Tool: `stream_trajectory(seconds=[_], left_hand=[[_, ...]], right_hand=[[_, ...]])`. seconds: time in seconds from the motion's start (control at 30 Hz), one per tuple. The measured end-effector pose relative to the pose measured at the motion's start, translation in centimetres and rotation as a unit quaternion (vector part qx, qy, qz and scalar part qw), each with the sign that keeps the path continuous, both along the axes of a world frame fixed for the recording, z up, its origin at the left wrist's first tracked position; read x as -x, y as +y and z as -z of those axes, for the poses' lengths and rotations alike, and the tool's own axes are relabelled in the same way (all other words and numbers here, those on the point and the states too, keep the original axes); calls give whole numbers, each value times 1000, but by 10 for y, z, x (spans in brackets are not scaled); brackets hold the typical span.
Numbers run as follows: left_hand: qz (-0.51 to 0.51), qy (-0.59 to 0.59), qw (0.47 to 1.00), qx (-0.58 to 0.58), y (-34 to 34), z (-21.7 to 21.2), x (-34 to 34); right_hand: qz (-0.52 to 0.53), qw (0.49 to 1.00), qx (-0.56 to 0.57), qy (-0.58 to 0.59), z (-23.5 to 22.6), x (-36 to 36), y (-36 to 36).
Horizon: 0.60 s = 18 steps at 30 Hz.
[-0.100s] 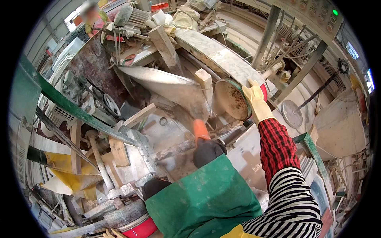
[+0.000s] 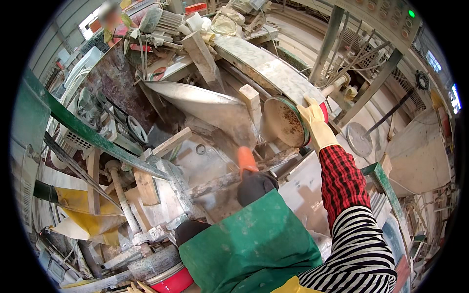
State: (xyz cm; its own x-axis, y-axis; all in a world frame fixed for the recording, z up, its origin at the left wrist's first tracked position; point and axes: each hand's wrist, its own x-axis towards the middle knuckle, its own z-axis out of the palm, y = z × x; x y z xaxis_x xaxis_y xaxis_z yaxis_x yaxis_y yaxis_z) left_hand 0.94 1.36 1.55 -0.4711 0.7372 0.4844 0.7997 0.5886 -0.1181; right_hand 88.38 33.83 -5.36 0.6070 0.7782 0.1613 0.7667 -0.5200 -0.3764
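Right hand [image 2: 316, 119] on the disc [image 2: 286, 122] rim, wooden block [image 2: 252, 100] just left, curved guard [image 2: 273, 73] behind

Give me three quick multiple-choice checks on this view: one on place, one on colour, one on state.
1. Where does the right hand rest?
A. on the round disc's rim
B. on the wooden block
C. on the yellow sheet

2. What colour is the handle above the dark glove?
A. blue
B. orange
C. white

3. How is the right hand's glove?
A. lying off
B. worn, fingers on the rim
C. hanging from a hook

Answers: 1 A, the cream glove lies on the round disc. 2 B, the handle is orange. 3 B, the fingers lie on the edge.
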Motion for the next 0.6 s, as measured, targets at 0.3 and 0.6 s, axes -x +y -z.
stream_trajectory(seconds=[0.3,0.6], left_hand=[[11,86,996,11,-8,-6,-17],[137,-284,933,-171,-11,-32,-18]], right_hand=[[35,993,-57,99,-51,53,-12],[35,995,-85,30,-111,99,-27]])
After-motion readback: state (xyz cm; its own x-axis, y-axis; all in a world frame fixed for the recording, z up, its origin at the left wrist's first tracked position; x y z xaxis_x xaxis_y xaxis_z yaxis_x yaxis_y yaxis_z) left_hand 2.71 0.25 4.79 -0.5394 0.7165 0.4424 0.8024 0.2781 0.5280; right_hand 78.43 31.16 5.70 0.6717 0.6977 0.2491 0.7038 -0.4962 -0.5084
